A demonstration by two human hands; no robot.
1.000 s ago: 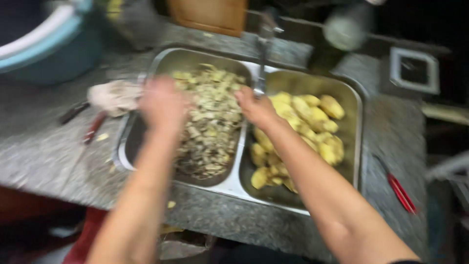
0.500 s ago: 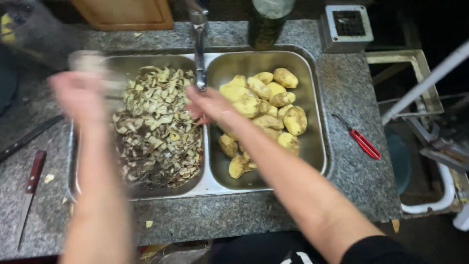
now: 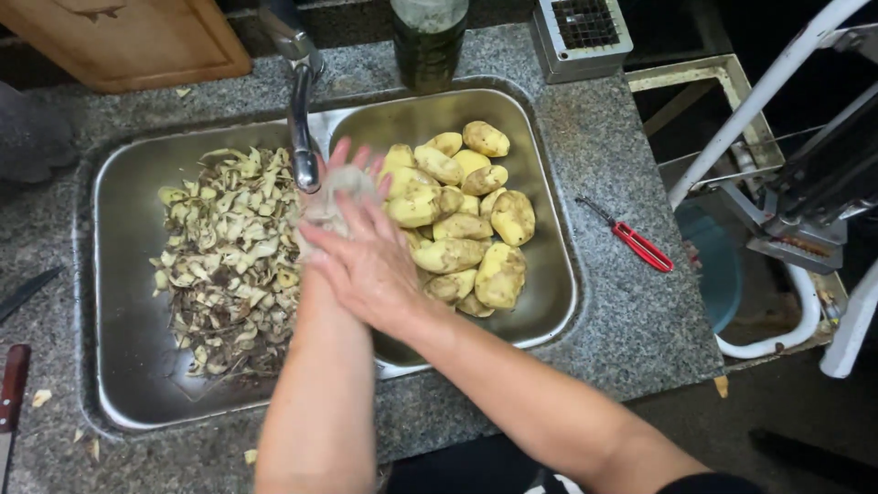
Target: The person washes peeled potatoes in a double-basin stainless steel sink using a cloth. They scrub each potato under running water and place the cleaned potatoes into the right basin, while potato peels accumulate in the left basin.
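Observation:
My two hands meet under the metal tap, over the divider of a steel double sink. My left hand lies underneath with its fingers spread towards the tap. My right hand rests flat on top of it. Water runs over both hands, and neither holds anything that I can see. The left basin holds a heap of potato peelings. In the right basin lie several peeled yellow potatoes, just beyond my right hand.
A red-handled peeler lies on the granite counter right of the sink. A wooden board, a dark bottle and a metal grid cutter stand behind it. Knife handles lie at the left edge.
My left hand has come in from the far left of the sink to the tap. My right hand has moved onto it. The view has shifted and steadied.

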